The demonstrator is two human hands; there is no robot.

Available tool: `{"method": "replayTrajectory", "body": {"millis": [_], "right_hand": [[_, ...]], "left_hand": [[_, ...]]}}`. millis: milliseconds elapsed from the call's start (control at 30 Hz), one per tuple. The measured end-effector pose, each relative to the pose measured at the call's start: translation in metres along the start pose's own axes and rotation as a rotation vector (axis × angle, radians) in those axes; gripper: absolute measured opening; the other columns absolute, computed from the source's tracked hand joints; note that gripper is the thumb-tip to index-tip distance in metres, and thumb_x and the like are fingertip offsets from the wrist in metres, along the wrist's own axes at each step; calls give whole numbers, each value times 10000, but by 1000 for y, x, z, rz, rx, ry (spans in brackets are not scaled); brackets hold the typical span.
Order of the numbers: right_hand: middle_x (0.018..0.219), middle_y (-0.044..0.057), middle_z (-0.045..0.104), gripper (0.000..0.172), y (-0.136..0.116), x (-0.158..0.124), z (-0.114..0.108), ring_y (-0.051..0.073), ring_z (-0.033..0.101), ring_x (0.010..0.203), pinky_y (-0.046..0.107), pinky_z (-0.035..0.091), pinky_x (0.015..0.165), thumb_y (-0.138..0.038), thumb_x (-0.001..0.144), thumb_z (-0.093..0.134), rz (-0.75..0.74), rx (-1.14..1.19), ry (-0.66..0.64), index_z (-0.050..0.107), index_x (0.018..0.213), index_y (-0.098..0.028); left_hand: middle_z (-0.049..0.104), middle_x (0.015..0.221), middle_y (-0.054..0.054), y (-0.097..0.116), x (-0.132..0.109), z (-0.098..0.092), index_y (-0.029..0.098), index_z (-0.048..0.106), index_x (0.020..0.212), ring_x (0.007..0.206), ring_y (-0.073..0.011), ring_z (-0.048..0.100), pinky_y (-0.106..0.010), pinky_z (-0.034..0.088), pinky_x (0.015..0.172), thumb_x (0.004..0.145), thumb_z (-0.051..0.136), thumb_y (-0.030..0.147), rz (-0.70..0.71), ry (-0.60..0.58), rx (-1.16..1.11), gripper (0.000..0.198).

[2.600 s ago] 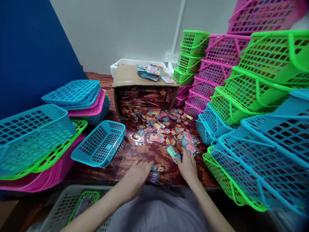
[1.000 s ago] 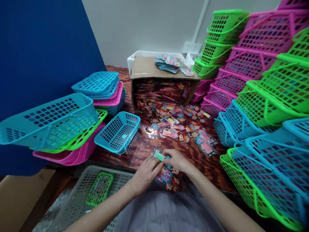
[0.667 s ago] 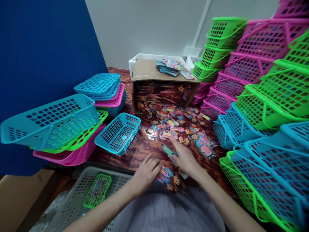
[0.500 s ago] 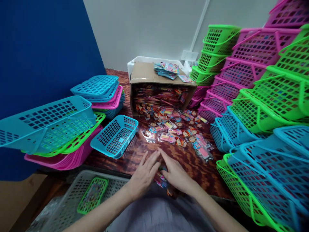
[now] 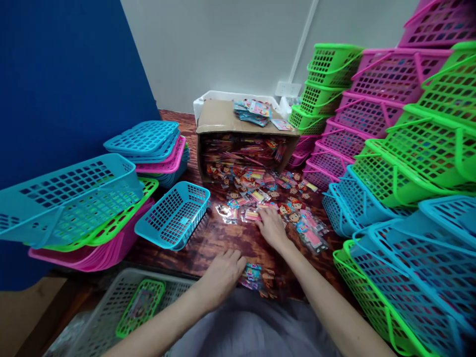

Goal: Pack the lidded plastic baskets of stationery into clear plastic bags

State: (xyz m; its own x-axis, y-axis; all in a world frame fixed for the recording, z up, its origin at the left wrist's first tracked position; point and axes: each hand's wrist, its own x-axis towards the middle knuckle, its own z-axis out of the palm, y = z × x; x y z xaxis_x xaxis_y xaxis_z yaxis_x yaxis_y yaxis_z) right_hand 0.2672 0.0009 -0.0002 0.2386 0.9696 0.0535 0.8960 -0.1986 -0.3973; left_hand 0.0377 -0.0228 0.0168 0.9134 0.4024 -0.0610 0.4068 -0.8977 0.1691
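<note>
Near the front edge of the wooden table lie several small clear packets (image 5: 256,276) with cartoon heads, bunched together. My left hand (image 5: 224,272) is at their left end, its fingers bent and closed on them; the thumb is hidden. Farther out, my right hand (image 5: 272,227) reaches into the loose spread of cartoon-head packets (image 5: 293,215) with pink and yellow contents. Its fingers are slightly apart and bent down onto a packet (image 5: 252,214), with no packet lifted. Behind the spread, a cardboard box (image 5: 219,116) lies on its side, filled with more such packets.
A blue basket (image 5: 173,215) stands left of the packets, beside stacked baskets (image 5: 89,238) and blue trays (image 5: 143,136). Tall stacks of filled baskets (image 5: 386,114) line the right side. Below the table edge, a grey crate (image 5: 107,302) holds a green basket (image 5: 140,307).
My hands were together above the packets at the front edge. My right hand has moved forward to the loose spread; my left hand has stayed near, uncovering the bunched packets.
</note>
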Motion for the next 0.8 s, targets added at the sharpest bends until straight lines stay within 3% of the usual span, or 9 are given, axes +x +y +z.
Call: {"method": "replayTrajectory", "body": {"millis": [133,300,400,467,533,600,700,800], "right_hand": [[1218,164,560,295,-2,-4,6,312,437,1170,449,353,980,-163,870,576,-28,-99,-17,604,1163,-158],[1207,157,580,217,-6,-9,-6,308,445,1177,452,365,972,-151,861,593,-35,-120,-53,632,1074,-164],[1226,143,599,207,-14,-29,-20,288,481,1182,439,384,996,-252,905,583,-58,-66,-80,649,1082,-167],[1206,93,640,248,-18,-48,-28,232,548,1144,370,421,994,-335,926,570,-132,110,-206,654,1115,-198],[1282,55,637,360,-21,-67,-32,198,575,1170,334,421,1025,-375,911,592,-209,348,-377,612,1243,-237],[1407,63,566,510,-20,-80,-31,219,533,1266,376,375,1093,-360,880,621,-206,496,-461,528,1370,-252],[1433,92,544,557,-19,-88,-25,257,507,1306,433,353,1115,-343,851,637,-114,489,-404,527,1385,-229],[1319,87,637,430,-20,-87,-20,255,590,1201,415,419,1049,-331,880,588,-96,443,-355,606,1296,-223]], "left_hand": [[589,1000,-76,0,-3,3,177,519,1017,925,-248,550,-379,486,815,863,481,58,-8,-6,-18,198],[601,1018,-77,-1,-4,3,178,495,1088,941,-236,556,-358,478,821,857,475,46,-9,22,-63,266],[606,982,-76,-3,-3,1,180,509,1001,915,-234,568,-350,486,793,857,470,53,-27,17,-94,196],[612,1010,-85,-5,-2,1,174,514,1056,954,-244,574,-371,486,838,864,475,77,-25,46,-103,219],[606,1133,-117,-7,0,2,149,479,1211,1058,-263,567,-419,456,952,855,489,94,-24,111,-98,361],[528,1332,-165,-10,0,7,125,397,1352,1214,-295,509,-474,382,1068,820,519,97,-30,198,-96,546],[321,1535,-192,-12,-3,20,138,311,1445,1412,-333,319,-533,298,1144,755,544,64,-79,348,-143,732],[264,1560,-197,-9,-10,35,170,260,1476,1457,-330,257,-549,332,1134,742,537,43,-188,486,-240,795]]}}
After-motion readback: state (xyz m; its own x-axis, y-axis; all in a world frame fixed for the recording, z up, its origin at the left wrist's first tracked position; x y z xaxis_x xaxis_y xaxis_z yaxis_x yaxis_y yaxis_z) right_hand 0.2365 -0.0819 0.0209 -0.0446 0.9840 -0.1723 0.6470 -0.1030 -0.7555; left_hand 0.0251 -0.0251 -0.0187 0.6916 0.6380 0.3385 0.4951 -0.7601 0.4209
